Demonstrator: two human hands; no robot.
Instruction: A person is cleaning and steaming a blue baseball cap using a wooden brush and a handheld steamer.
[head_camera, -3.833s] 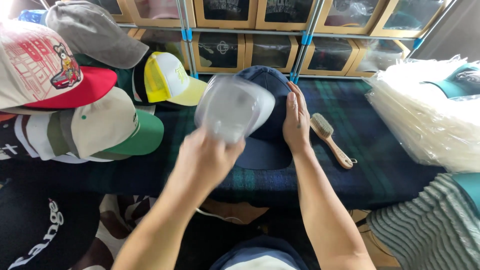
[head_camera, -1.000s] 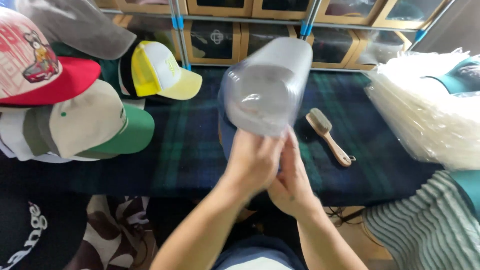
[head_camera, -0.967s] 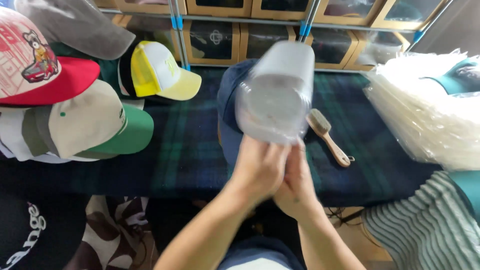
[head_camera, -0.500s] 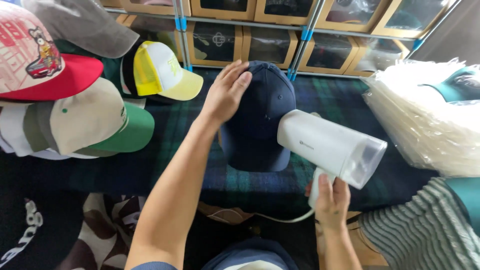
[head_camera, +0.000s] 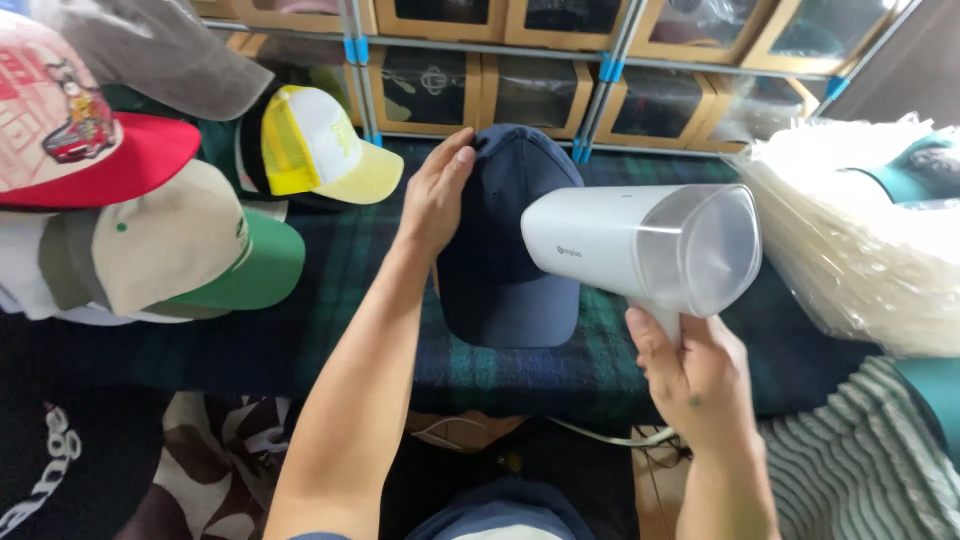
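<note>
Fingers of my left hand (head_camera: 435, 195) lie flat and spread against the left side of the navy blue cotton baseball cap (head_camera: 505, 240), pressing on its crown without closing around it. That cap sits near the middle of the dark green and blue plaid cloth (head_camera: 350, 290) covering the table, its brim pointing toward me. My right hand (head_camera: 690, 375) is clamped around the handle of a white plastic handheld steamer with a translucent grey tank end (head_camera: 640, 245); the steamer's barrel lies across the right side of the cap, nozzle end toward it, tank end toward the right. A pale cord (head_camera: 600, 437) trails below the table edge under that hand.

To the left, a yellow and white mesh-backed cap (head_camera: 320, 150) lies on the cloth, and nearer the edge a beige cap with a green brim (head_camera: 200, 250) rests under a cream cap with a red brim (head_camera: 90, 130). A stack of clear plastic bags (head_camera: 860, 240) is piled at the right. Cardboard boxes with clear windows (head_camera: 530, 95) line the shelf behind.
</note>
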